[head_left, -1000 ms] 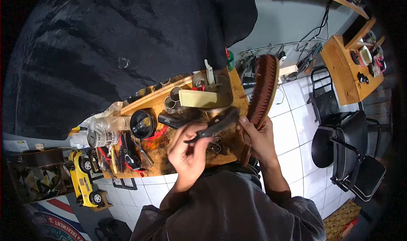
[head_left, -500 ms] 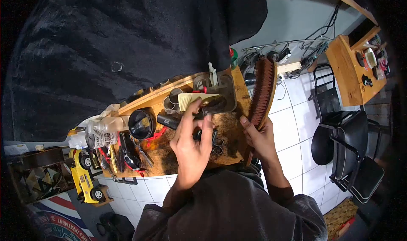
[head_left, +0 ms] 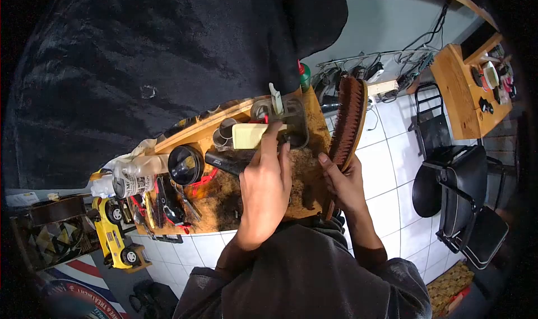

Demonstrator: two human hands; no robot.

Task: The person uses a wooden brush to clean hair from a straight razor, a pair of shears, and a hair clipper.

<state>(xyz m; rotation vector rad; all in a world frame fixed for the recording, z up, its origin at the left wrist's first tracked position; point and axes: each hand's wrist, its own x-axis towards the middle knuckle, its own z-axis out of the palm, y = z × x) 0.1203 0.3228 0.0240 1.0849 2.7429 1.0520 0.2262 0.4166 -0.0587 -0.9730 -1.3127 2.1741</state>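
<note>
My right hand [head_left: 346, 187] grips a long curved brush [head_left: 348, 123] with a wooden back and reddish-brown bristles, held upright over the table's right edge. My left hand [head_left: 264, 193] reaches over the table, index finger stretched across a cream comb-like piece [head_left: 249, 135] by a grey tray [head_left: 302, 120]. Its thumb stands apart from that finger, near dark items in the tray; the other fingers are partly hidden. A black cylindrical handle [head_left: 223, 161] runs beneath the left hand. Loose dark hair clippings [head_left: 305, 176] cover the wooden tabletop between the hands.
Black bowls [head_left: 186, 165], metal cups [head_left: 226, 129], a clear bottle [head_left: 148, 165] and a hair clipper [head_left: 171, 204] crowd the left side. A green bottle [head_left: 304, 77] stands behind the tray. A large black cloth [head_left: 157, 66] hangs beyond the table; black chairs [head_left: 462, 179] are at right.
My left hand has moved right, and its index finger now lies over the cream piece. The scissor handles seen beside it before are out of sight. My right hand still holds the brush.
</note>
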